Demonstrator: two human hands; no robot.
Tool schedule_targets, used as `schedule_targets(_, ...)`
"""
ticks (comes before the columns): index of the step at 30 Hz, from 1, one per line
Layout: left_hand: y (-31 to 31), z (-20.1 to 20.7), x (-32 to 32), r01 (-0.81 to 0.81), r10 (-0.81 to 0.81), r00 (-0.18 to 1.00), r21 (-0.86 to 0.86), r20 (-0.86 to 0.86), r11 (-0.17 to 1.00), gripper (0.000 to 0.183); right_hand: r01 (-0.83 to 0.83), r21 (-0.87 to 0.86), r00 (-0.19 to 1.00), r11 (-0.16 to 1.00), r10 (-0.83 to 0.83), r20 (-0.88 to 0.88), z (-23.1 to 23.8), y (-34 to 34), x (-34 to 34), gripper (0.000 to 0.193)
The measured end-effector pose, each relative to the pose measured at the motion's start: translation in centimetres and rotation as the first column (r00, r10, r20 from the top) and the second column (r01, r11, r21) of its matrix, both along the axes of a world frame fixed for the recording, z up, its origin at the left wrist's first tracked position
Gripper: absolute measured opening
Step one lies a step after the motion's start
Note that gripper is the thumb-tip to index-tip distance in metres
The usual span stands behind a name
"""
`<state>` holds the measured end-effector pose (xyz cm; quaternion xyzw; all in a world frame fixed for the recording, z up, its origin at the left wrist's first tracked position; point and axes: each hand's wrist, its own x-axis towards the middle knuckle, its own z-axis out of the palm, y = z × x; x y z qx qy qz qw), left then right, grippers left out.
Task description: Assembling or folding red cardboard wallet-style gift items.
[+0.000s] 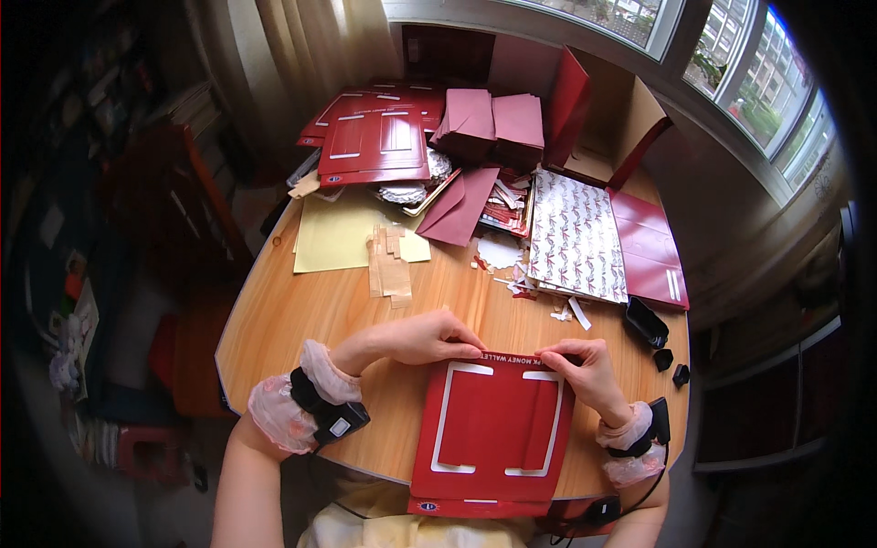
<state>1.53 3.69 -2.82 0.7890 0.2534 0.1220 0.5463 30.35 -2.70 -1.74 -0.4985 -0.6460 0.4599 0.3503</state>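
Note:
A red cardboard packaging sheet with white-edged slots and a folded flap lies in front of me, its near end overhanging the table's front edge. My left hand pinches its far edge near the left corner, thumb and fingers pressed together. At the far right corner my right hand holds the same edge in a similar pinch. Both wrists carry ruffled pinkish cuffs with black strapped devices. Similar red cardboard sheets are stacked at the far left of the table.
Pink envelopes stand in stacks at the back, beside an open red box. Patterned sheets lie at the right, with paper scraps and a black case nearby. Yellow paper and tan tape strips lie on the left.

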Motion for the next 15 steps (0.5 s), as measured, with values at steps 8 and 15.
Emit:
schedule_targets(8, 0.9, -0.9, -0.5, -0.101, 0.099, 0.993, 0.031, 0.071, 0.994, 0.027, 0.018, -0.003, 1.000, 1.000, -0.018, -0.014, 0.4, 0.7, 1.2, 0.017)
schedule_targets(15, 0.6, -0.6, -0.1, -0.296, 0.389, 0.897, -0.371, 0.208, 0.880, 0.018, 0.126, 0.065, 0.990, 0.990, -0.122, -0.071, -0.2, 1.1, 2.3, 0.016)
